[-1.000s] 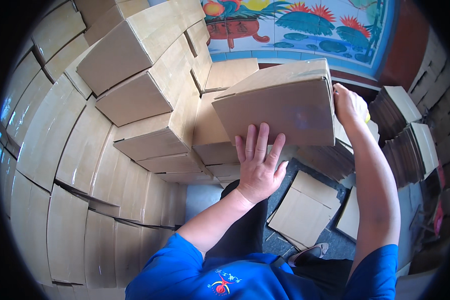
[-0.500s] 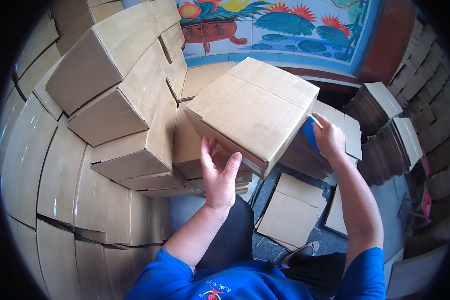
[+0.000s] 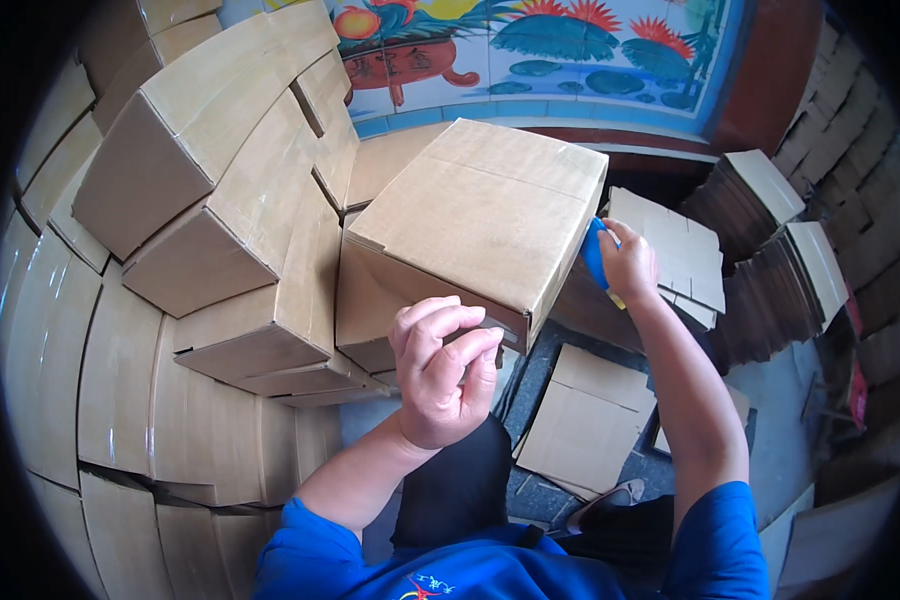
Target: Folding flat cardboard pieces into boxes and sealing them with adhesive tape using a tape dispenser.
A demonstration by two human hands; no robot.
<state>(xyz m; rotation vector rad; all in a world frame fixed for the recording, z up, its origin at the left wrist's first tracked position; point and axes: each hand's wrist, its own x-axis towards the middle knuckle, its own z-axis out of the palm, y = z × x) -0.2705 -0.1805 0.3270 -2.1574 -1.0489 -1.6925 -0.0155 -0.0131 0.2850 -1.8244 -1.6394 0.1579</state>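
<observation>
A closed cardboard box [image 3: 485,215] sits before me, tilted, its near corner toward my body. My left hand [image 3: 445,370] is raised in front of the box's near side. Its fingers are curled in toward the thumb like a pinch; whatever lies between them, if anything, is too small to make out. At the box's right side, my right hand [image 3: 630,262] grips a blue hand tool [image 3: 597,255] with a yellow end. The fingers cover part of the tool, so its exact kind is not plain. The tool is close against the box's right edge.
Closed cartons [image 3: 230,240] are piled high on my left. Flattened cardboard sheets [image 3: 585,420] lie on the floor between my legs and the box. More flat stacks [image 3: 785,280] stand on the right. A painted tile wall [image 3: 530,60] rises behind.
My left hand has come away from under the box's near side, and its spread fingers have curled in. The box has shifted left and lower in view; the right hand with the blue tool moved left.
</observation>
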